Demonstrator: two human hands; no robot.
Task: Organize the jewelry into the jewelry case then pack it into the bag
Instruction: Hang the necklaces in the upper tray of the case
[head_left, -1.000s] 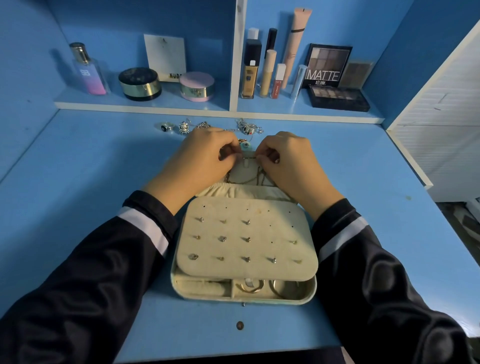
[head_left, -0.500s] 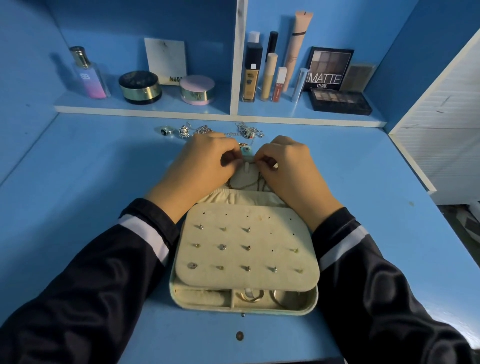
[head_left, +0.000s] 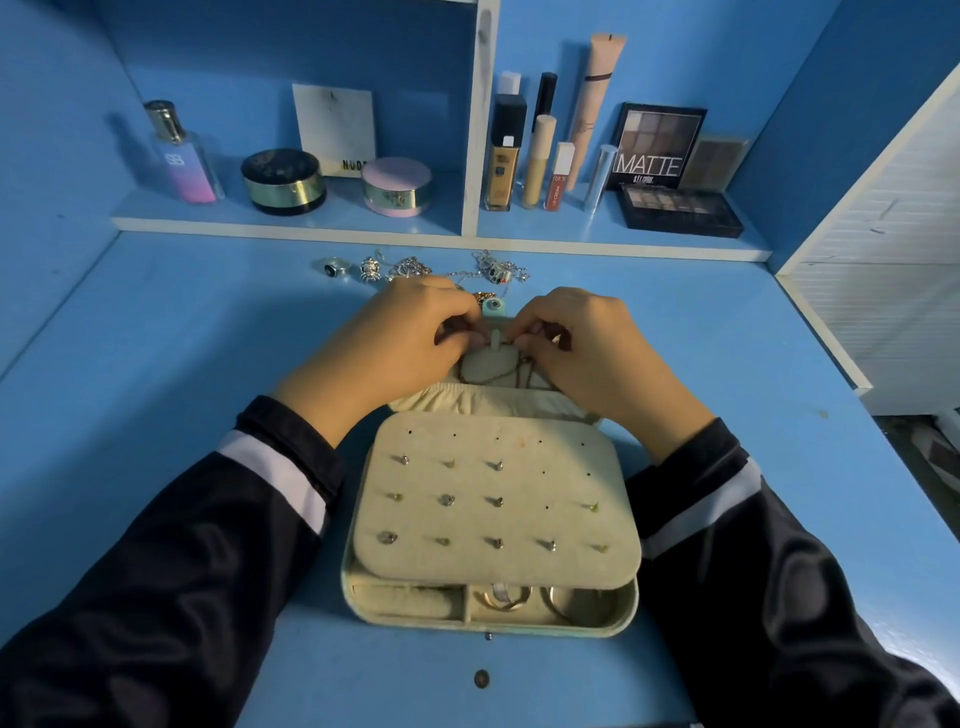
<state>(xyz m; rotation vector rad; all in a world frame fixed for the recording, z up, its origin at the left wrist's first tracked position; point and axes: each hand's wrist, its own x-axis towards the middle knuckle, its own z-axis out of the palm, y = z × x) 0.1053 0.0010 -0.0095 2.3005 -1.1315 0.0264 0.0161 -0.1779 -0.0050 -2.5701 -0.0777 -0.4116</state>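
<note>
**Fingers pinched on a necklace at the lid of the case**

Fingers (head_left: 460, 332) of the left hand (head_left: 395, 338) are curled tight, tips together, pinching a thin dark necklace (head_left: 491, 375) just left of a small white tab (head_left: 495, 339) in the raised lid of the jewelry case (head_left: 358, 597). On the other side of the tab, the right hand (head_left: 582, 345) pinches the same chain with its fingertips (head_left: 522, 339) closed. The chain hangs in loops over the pale lid lining between the two hands.

Nearer the person, the case lies open on the blue desk (head_left: 156, 374). A cream panel (head_left: 519, 467) covers most of its tray and carries rows of stud earrings (head_left: 447, 500). At the front edge, rings (head_left: 506, 597) sit in the middle compartment.

Beyond the hands, a silver ring (head_left: 335, 267) lies on the desk, with a tangle of loose silver jewelry (head_left: 410, 267) to its right.

On the shelf behind stand a perfume bottle (head_left: 182, 156), two round jars (head_left: 283, 182), several makeup tubes (head_left: 537, 161) and eyeshadow palettes (head_left: 657, 145).
</note>
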